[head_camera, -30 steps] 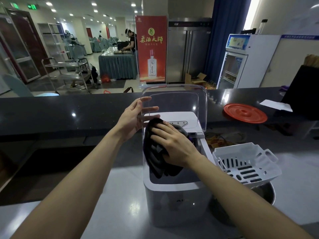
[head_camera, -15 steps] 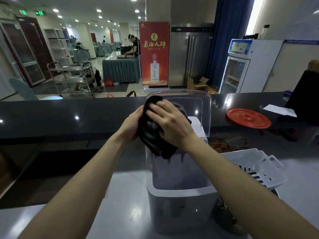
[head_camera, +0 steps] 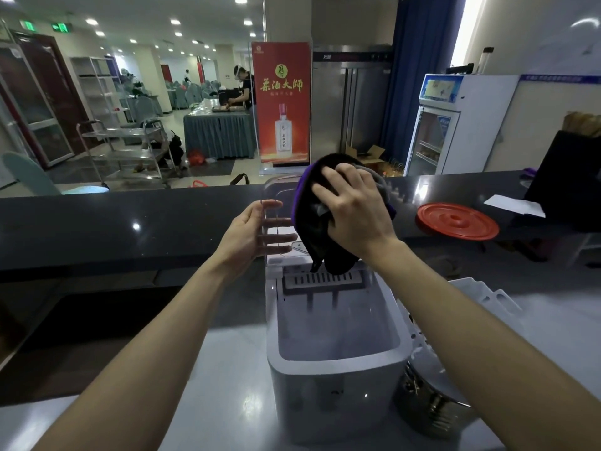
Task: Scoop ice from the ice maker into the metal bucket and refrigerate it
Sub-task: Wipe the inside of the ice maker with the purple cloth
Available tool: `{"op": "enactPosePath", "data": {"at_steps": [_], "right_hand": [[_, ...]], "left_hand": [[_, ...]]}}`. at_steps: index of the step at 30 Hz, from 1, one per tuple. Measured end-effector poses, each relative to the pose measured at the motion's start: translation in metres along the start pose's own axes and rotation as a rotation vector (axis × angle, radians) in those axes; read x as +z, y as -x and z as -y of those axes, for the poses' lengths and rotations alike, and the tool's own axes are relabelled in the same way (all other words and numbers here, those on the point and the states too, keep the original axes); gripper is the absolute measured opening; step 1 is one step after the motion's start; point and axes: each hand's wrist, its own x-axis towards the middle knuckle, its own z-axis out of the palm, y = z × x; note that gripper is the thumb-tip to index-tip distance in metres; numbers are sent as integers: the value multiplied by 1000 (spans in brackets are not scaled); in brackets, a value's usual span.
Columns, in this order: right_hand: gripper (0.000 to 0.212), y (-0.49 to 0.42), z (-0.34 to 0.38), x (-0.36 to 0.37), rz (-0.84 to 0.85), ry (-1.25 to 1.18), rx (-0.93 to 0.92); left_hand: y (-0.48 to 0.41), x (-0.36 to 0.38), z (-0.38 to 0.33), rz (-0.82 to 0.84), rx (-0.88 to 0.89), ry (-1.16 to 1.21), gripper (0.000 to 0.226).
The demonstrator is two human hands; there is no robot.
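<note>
Cloth [head_camera: 317, 237] bunched in your right hand [head_camera: 355, 213], fingers curled, against raised lid [head_camera: 272, 190] of the ice maker [head_camera: 325, 382], your left hand [head_camera: 249, 236] straight-fingered at the lid's left edge.

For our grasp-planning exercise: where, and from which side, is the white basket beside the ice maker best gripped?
Likely by the cut-out handle at the right end of the white basket, from the right: that end juts free; the ice maker crowds its left.

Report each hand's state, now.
Left hand: open, fingers straight on the clear plastic lid of the white ice maker.
Right hand: closed, its grip on a black purple-edged cloth.
</note>
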Motion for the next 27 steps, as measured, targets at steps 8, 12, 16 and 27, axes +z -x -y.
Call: {"op": "enactPosePath", "data": {"at_steps": [8,12,16,27], "right_hand": [[52,80,-18,14,122,-64,129],[54,99,-2,12,199,-116,118],[50,113,11,4,174,-281,212],[39,121,45,-1,-127,-971,1141]], "left_hand": [[4,6,1,-43,52,-60,47],[9,8,6,-58,85,-114,48],[18,8,17,-91,106,-202,47],[24,12,38,-224,251,-453,29]]}}
